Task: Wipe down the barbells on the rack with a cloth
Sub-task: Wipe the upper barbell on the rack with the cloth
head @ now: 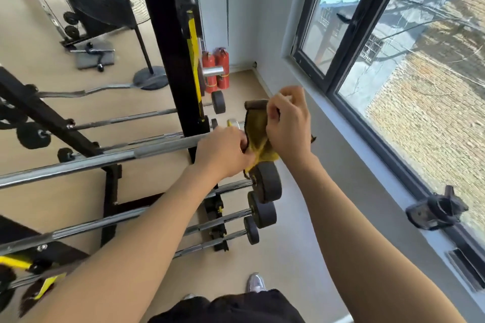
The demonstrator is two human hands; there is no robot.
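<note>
Clutching the lower folds of a yellow cloth (258, 136) in the curled left hand (223, 152) at the end of the top barbell (162, 148), pinching its upper part with the right hand (288, 126) against a dark weight (254, 104), just past the black rack post (168, 60).

Two red fire extinguishers (218, 71) stand in the far corner. A dark-framed window (353, 34) lines the right wall (265, 18), showing a brick building (425, 123).
</note>
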